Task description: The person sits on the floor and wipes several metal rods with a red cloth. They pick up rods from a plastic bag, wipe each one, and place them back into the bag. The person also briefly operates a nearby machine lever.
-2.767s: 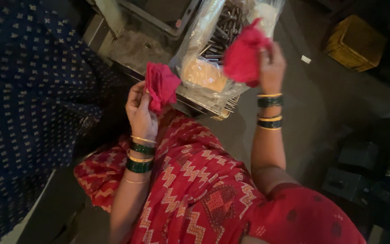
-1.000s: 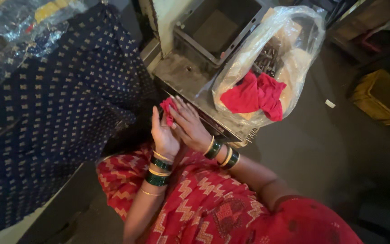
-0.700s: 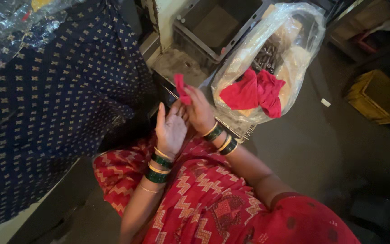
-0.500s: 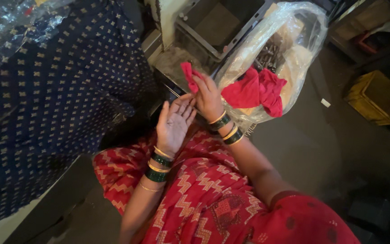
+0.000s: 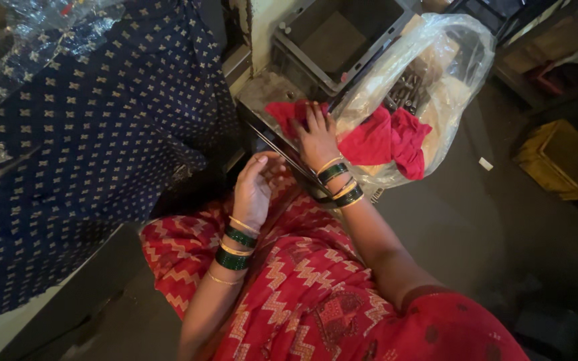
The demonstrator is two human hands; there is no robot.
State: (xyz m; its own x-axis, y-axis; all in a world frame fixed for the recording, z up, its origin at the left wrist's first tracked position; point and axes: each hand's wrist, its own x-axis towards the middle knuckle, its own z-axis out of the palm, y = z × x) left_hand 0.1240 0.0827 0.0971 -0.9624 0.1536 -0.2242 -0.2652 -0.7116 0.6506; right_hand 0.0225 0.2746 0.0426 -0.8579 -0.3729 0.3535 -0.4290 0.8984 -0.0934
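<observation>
My right hand point(image 5: 316, 137) presses a small red cloth point(image 5: 283, 111) flat onto a dusty grey metal ledge point(image 5: 262, 90). My left hand point(image 5: 257, 187) hovers lower, fingers spread and palm empty, just left of the ledge's dark edge. A second, larger red cloth point(image 5: 386, 139) lies draped against a clear plastic bag point(image 5: 436, 80), immediately right of my right hand. Green and gold bangles ring both wrists.
A grey metal tray point(image 5: 332, 43) sits behind the ledge. The bag holds metal parts and pale packages. A dark blue dotted cloth point(image 5: 88, 134) covers the left side. A yellow crate point(image 5: 560, 157) stands on the floor at right. My red zigzag garment fills the bottom.
My right hand took the small red cloth from between both hands and carried it up onto the metal ledge. My left hand let go and opened.
</observation>
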